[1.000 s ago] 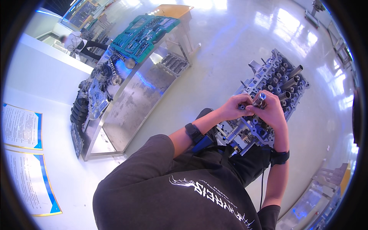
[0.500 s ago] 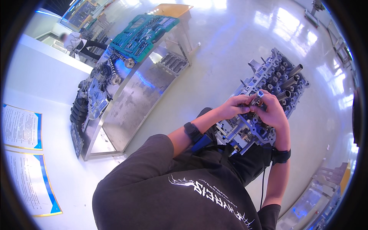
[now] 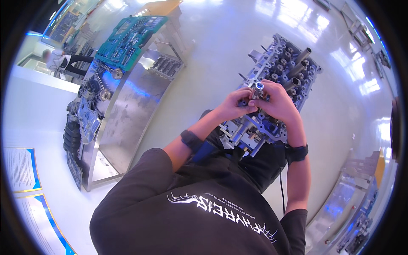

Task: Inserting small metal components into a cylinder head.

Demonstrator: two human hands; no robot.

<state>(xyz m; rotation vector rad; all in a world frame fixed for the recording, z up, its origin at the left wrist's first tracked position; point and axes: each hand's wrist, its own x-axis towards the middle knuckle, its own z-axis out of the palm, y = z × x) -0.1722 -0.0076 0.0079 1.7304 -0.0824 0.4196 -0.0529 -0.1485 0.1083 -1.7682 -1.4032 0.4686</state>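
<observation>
Over the near half of a grey metal cylinder head, both my hands are closed around a chrome socket. Its round open end faces up toward me. My right hand wraps it from the right, thumb pressed inward. My left hand pinches in from the left, its fingertips close against the right thumb. The lower part of the socket is hidden by my fingers. Several metal tubes stand up from the cylinder head just beyond my right hand.
To the left, a metal workbench carries a green tool case, camshafts and dark engine parts. Another engine part lies on its lower level. A person stands at the far left. Another bench is at the right.
My view has shifted, so the cylinder head and hands appear further left and higher. Both hands keep hold of the socket, with only slight finger movement.
</observation>
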